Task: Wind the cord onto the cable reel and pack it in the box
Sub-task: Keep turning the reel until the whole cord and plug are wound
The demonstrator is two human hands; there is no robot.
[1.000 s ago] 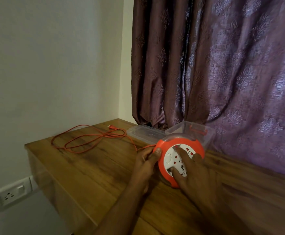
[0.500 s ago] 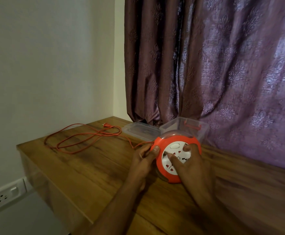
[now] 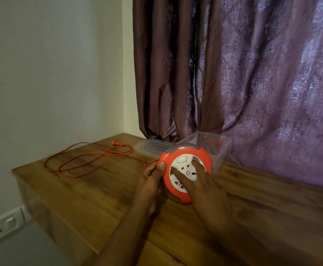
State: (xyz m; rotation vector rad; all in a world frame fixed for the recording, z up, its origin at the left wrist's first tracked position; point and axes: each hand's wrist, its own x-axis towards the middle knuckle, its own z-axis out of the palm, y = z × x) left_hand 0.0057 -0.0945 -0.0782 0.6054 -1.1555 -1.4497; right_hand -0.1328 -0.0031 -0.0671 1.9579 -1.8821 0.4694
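Observation:
An orange cable reel (image 3: 203, 156) with a white socket face stands tilted on the wooden table (image 3: 99, 192). My left hand (image 3: 151, 181) grips its left rim, thumb on the orange edge. My right hand (image 3: 201, 187) lies on the white face with fingers spread over the sockets. The orange cord (image 3: 84, 160) runs from the reel's left side and lies in loose loops on the table, ending in a plug (image 3: 116, 144) near the wall. A clear plastic box (image 3: 214, 146) with an orange latch stands right behind the reel.
The box's clear lid (image 3: 153, 145) lies flat to the left of the box. A purple patterned curtain (image 3: 252, 83) hangs behind the table. A white wall socket (image 3: 1, 227) sits low on the wall at left, beyond the table's left edge.
The white face has turned under my right hand, whose fingers shifted across it. The cord loops look much the same. My left hand keeps its grip on the rim.

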